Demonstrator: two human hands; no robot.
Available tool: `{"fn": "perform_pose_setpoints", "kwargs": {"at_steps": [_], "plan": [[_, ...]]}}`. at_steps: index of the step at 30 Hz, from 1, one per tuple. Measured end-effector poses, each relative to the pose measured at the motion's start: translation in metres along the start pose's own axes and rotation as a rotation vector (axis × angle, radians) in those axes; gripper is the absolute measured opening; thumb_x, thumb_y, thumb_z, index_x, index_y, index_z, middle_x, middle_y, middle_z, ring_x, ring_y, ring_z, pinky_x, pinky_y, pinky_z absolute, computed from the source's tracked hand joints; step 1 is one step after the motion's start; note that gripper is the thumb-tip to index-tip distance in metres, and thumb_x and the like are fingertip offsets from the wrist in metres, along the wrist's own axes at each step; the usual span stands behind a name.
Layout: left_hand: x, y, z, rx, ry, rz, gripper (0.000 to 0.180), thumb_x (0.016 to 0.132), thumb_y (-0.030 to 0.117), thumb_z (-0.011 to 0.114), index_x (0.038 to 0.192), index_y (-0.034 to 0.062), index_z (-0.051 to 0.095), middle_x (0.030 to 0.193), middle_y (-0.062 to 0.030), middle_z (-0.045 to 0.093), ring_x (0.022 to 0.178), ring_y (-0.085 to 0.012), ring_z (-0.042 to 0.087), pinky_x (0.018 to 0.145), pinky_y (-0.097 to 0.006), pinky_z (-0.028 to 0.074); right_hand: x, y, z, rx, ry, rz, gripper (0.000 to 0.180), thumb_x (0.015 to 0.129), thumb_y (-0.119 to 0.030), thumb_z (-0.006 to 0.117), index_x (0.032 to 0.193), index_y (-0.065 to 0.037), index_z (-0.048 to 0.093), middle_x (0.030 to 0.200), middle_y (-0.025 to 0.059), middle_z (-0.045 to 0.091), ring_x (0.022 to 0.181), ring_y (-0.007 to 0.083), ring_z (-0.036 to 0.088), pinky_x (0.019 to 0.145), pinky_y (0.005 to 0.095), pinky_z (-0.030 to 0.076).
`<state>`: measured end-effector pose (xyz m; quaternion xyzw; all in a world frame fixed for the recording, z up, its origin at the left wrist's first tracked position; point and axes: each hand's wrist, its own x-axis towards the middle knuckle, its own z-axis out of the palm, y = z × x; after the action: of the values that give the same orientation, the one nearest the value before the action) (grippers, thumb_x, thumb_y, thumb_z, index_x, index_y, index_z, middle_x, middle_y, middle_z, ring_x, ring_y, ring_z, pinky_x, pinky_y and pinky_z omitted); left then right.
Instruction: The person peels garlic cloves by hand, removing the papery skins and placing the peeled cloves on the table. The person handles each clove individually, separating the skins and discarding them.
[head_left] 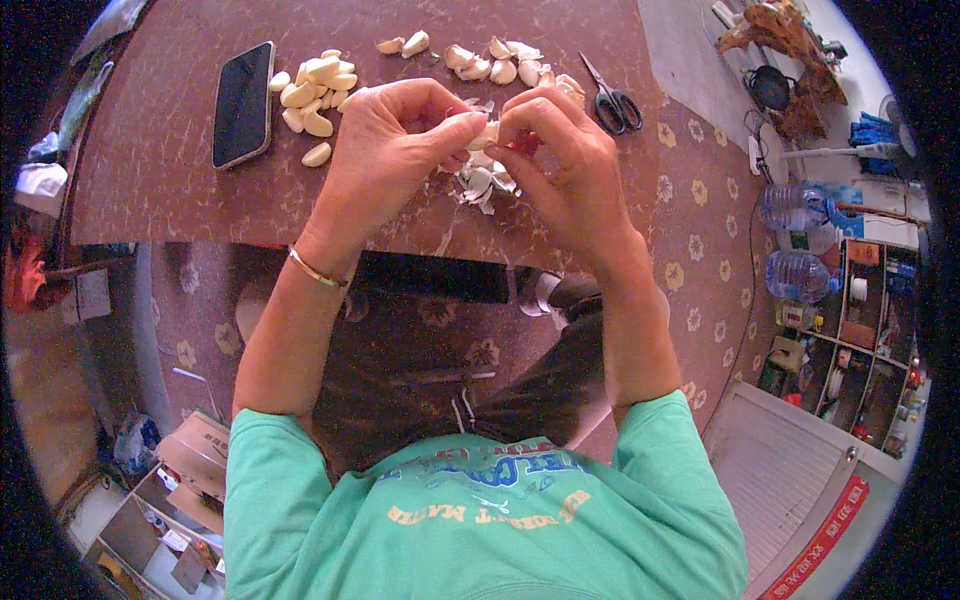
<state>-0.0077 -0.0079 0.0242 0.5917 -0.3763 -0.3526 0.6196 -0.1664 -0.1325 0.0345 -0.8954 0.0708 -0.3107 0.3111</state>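
Between the fingertips of both hands is a garlic clove (487, 135), partly covered by the fingers. My left hand (395, 140) pinches it from the left, thumb and forefinger pressed together. From the right, my right hand (560, 145) grips it with bent fingers. Loose white garlic skins (482, 183) lie on the table below the hands. A heap of peeled cloves (318, 88) sits just left of my left hand, with one peeled clove (316, 154) apart from it. Unpeeled cloves (478, 67) are scattered beyond the hands.
A dark phone (243, 105) lies left of the peeled heap on the brown marbled table (170, 190). Black-handled scissors (617, 110) rest near the table's right side. Large clear plastic bottles (797, 275) and a shelf unit (860, 350) stand on the right; cardboard boxes (195, 455) are at lower left.
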Motion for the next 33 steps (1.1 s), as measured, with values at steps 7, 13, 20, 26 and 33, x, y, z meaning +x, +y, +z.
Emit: {"fn": "perform_pose_setpoints", "kwargs": {"at_steps": [7,13,20,26,33], "plan": [[-0.002,0.002,-0.001,0.064,-0.004,0.007,0.013,0.094,0.016,0.077,0.095,0.0025,0.075,0.085,-0.0009,0.074,0.075,-0.0059,0.067,0.066,-0.022,0.054,-0.001,-0.001,-0.002,-0.001,0.029,0.048,0.010,0.091,-0.004,0.068,0.097,-0.003,0.061,0.091,0.0143,0.061,0.082,0.0344,0.067,0.069,0.0422,0.053],[0.000,-0.007,0.011,0.018,0.147,0.100,0.014,0.093,0.013,0.078,0.091,-0.0013,0.075,0.080,-0.0032,0.074,0.073,-0.0058,0.068,0.064,-0.020,0.054,-0.001,-0.004,0.000,-0.029,-0.010,0.032,0.013,0.091,-0.008,0.069,0.095,-0.003,0.058,0.090,0.0158,0.060,0.082,0.0393,0.065,0.070,0.0444,0.052],[0.013,-0.019,-0.005,-0.402,0.137,0.029,0.017,0.099,0.015,0.073,0.104,-0.0016,0.071,0.096,-0.0094,0.076,0.082,-0.0167,0.076,0.075,-0.028,0.065,-0.004,-0.004,0.006,-0.049,-0.046,0.085,0.012,0.091,-0.009,0.070,0.093,-0.003,0.059,0.091,0.0155,0.062,0.080,0.0379,0.065,0.068,0.0442,0.052],[0.010,-0.020,-0.002,-0.474,0.006,-0.030,0.021,0.098,0.017,0.075,0.108,-0.0019,0.072,0.100,-0.0107,0.076,0.087,-0.0167,0.076,0.080,-0.027,0.064,-0.003,-0.002,0.003,-0.024,0.135,0.176,0.013,0.088,-0.007,0.076,0.096,-0.003,0.067,0.093,0.0116,0.066,0.073,0.0250,0.068,0.065,0.0373,0.055],[0.009,-0.019,0.003,-0.393,-0.048,-0.044,0.020,0.101,0.018,0.071,0.110,0.0004,0.073,0.103,-0.0085,0.076,0.092,-0.0176,0.075,0.081,-0.029,0.064,-0.002,-0.007,0.008,-0.031,0.252,0.116,0.025,0.083,0.001,0.081,0.108,-0.004,0.077,0.101,0.0073,0.071,0.082,0.0136,0.070,0.074,0.0268,0.058]]}}
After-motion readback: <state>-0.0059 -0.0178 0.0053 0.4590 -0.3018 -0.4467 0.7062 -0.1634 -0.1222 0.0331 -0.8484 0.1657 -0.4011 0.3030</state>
